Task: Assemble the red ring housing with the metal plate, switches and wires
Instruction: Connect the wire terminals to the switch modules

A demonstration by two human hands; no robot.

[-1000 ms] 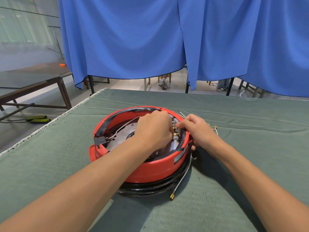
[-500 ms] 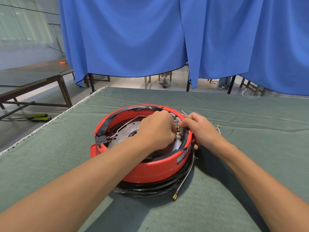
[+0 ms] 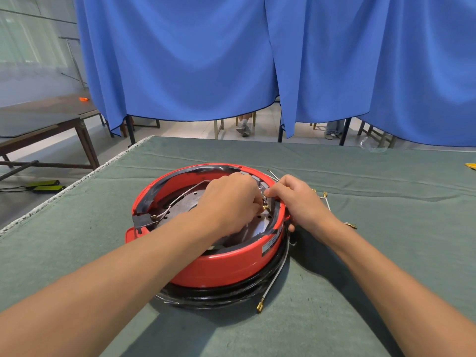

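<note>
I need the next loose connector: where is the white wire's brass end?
In the head view, the brass terminal lies on the green cloth, near-right of the red housing, beside the black cable coil.

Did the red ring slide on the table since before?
No. The red ring housing sits at the same spot against the green cloth's left edge and folds; only the camera shifted.

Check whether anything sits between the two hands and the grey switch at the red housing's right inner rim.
Nothing visible does. The left hand and right hand both meet at the small grey switch inside the round red plastic ring housing. The fingertip contact itself is hidden by the left hand.
</note>
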